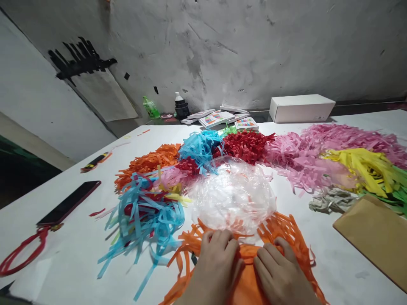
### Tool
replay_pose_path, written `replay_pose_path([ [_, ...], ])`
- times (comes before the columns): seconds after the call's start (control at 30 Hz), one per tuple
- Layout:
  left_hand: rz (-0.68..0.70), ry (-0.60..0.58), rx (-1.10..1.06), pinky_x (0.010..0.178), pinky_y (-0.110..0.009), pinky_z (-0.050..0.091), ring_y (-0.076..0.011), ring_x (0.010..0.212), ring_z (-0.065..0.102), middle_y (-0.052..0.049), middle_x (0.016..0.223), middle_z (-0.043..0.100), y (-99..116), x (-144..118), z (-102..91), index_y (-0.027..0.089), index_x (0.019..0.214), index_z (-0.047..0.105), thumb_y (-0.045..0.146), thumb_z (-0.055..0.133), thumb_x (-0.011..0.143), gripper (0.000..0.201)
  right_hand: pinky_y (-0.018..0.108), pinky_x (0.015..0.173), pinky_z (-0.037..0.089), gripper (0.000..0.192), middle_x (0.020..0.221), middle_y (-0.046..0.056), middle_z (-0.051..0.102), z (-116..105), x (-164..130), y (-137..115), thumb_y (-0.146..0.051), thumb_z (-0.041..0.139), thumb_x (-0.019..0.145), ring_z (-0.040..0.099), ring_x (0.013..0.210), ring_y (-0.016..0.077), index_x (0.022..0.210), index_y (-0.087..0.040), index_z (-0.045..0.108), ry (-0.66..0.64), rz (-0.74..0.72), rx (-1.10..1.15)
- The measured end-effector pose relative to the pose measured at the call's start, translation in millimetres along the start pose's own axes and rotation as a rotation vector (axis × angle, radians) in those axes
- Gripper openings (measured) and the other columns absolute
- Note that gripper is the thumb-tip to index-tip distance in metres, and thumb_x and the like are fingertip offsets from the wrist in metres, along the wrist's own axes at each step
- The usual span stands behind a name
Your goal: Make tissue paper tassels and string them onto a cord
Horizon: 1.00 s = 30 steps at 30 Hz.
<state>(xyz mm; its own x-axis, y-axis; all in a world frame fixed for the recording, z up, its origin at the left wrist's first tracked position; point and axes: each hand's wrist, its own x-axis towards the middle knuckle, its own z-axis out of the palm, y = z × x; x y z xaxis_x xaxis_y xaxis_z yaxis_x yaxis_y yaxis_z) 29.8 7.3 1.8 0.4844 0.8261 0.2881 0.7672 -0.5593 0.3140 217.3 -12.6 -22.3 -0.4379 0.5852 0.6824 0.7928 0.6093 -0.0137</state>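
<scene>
At the front of the table lies a sheet of orange tissue paper, its two sides cut into long fringe strips. My left hand has its fingers curled over the paper's uncut middle band. Close beside it on the right, my right hand grips the same band with bent fingers. The paper between the thumbs looks gathered or rolled, and my hands hide part of it. Just beyond my fingertips rests a crumpled clear plastic bag. Blue tissue strips lie in a loose heap left of my left hand.
Orange fringe, red fringe, pink fringe and yellow fringe spread across the table. A phone and a box cutter lie left. Brown cardboard sits right. A white box stands by the wall.
</scene>
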Motion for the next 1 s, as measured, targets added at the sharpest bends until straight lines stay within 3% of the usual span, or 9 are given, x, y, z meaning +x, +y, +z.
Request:
replay_pose_path([
  [0.1, 0.205, 0.12, -0.009, 0.088, -0.039, 0.034, -0.0197, 0.088, 0.054, -0.001, 0.094, 0.064, 1, -1, 3.2, 0.021, 0.084, 0.059, 0.016, 0.063, 0.09, 0.008, 0.038, 0.086, 0.032, 0.039, 0.065, 0.0, 0.051, -3, 3, 0, -0.008, 0.031, 0.1, 0.045, 0.066, 0.0162, 0.069, -0.019, 0.052, -0.004, 0.044, 0.079],
  [0.23, 0.268, 0.086, 0.028, 0.088, -0.037, 0.035, -0.0164, 0.082, 0.053, 0.001, 0.085, 0.064, 0, 0, 6.8, 0.019, 0.076, 0.057, 0.017, 0.066, 0.092, 0.018, 0.039, 0.089, 0.031, 0.047, 0.068, 0.0, 0.055, -5, 6, -2, -0.008, 0.02, 0.102, 0.048, 0.068, 0.0168, 0.075, -0.019, 0.057, -0.012, 0.011, 0.104],
  [0.4, 0.221, 0.119, -0.067, 0.079, -0.036, 0.036, -0.0165, 0.079, 0.054, 0.002, 0.077, 0.063, -9, 0, 12.1, 0.021, 0.071, 0.061, 0.019, 0.069, 0.089, 0.02, 0.041, 0.094, 0.033, 0.043, 0.068, 0.001, 0.057, -6, -3, 7, -0.006, 0.025, 0.1, 0.05, 0.071, 0.0179, 0.076, -0.02, 0.059, -0.03, -0.049, 0.024],
  [0.53, 0.138, 0.011, -0.128, 0.079, -0.037, 0.038, -0.0183, 0.083, 0.056, 0.0, 0.082, 0.066, -9, -4, 2.5, 0.022, 0.078, 0.065, 0.017, 0.065, 0.088, 0.012, 0.043, 0.097, 0.032, 0.04, 0.077, 0.002, 0.062, -12, -15, 17, -0.005, 0.025, 0.099, 0.054, 0.078, 0.0188, 0.087, -0.021, 0.06, -0.041, 0.022, 0.029],
  [0.7, 0.035, -0.085, -0.097, 0.085, -0.041, 0.039, -0.0211, 0.088, 0.056, -0.003, 0.092, 0.066, 5, -5, -13.0, 0.02, 0.083, 0.063, 0.01, 0.052, 0.09, 0.017, 0.041, 0.089, 0.032, 0.033, 0.072, 0.001, 0.058, -9, -14, 14, -0.004, 0.031, 0.093, 0.051, 0.073, 0.0197, 0.077, -0.022, 0.054, -0.113, 0.112, -0.015],
  [0.87, -0.087, -0.141, -0.041, 0.082, -0.042, 0.041, -0.0231, 0.086, 0.056, -0.004, 0.091, 0.063, 15, 3, -15.7, 0.019, 0.078, 0.061, 0.01, 0.053, 0.087, 0.015, 0.039, 0.077, 0.03, 0.026, 0.063, 0.0, 0.051, -2, -2, 14, -0.01, 0.04, 0.089, 0.045, 0.064, 0.0199, 0.067, -0.023, 0.049, -0.073, 0.195, -0.017],
  [1.0, -0.132, -0.172, -0.095, 0.08, -0.04, 0.042, -0.0227, 0.087, 0.057, -0.005, 0.093, 0.063, 14, 4, -15.4, 0.019, 0.076, 0.06, 0.008, 0.055, 0.083, 0.013, 0.035, 0.079, 0.032, 0.024, 0.07, -0.002, 0.056, -12, 1, 23, -0.016, 0.045, 0.093, 0.049, 0.068, 0.0172, 0.072, -0.022, 0.052, -0.143, 0.202, 0.11],
])
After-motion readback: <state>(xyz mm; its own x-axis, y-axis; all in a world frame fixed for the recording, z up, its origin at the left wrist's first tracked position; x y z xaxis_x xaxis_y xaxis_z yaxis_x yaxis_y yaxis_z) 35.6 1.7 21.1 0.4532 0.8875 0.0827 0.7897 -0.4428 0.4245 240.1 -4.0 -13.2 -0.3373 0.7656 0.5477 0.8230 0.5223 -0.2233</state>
